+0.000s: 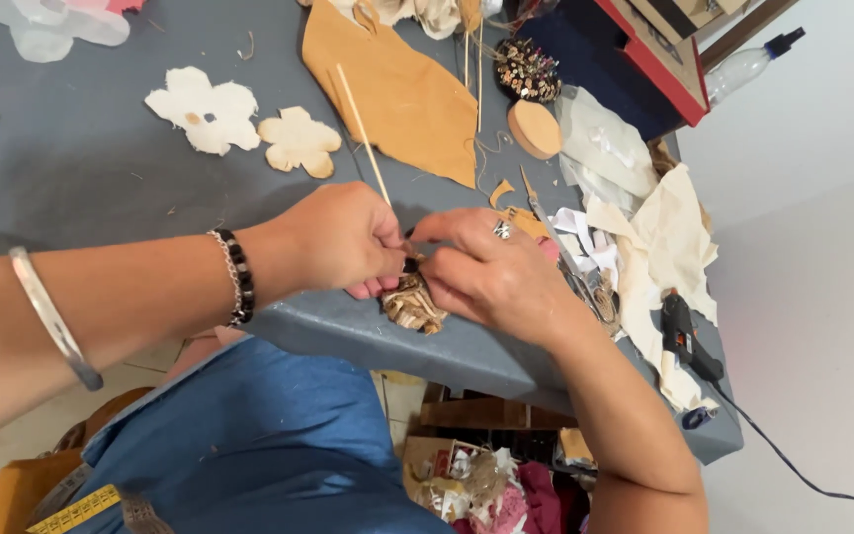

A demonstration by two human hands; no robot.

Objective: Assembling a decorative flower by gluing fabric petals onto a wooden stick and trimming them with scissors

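Note:
My left hand point(340, 237) and my right hand point(491, 272) meet over the front edge of a grey-blue table point(81, 158). Both pinch a small beige fabric flower point(413, 307) that hangs just below the fingertips. A thin wooden stick point(361, 131) runs up from between my hands across the table; the left hand's fingers close on its lower end. The right hand wears a ring, the left wrist a beaded bracelet and a metal bangle.
Two flower-shaped fabric cutouts, white point(205, 109) and cream point(298, 141), lie on the table. A tan leaf-shaped fabric piece point(407, 94), a round wooden disc point(534, 129), fabric scraps point(659, 242) and a black glue gun point(682, 336) sit to the right. A box of scraps point(476, 485) stands below.

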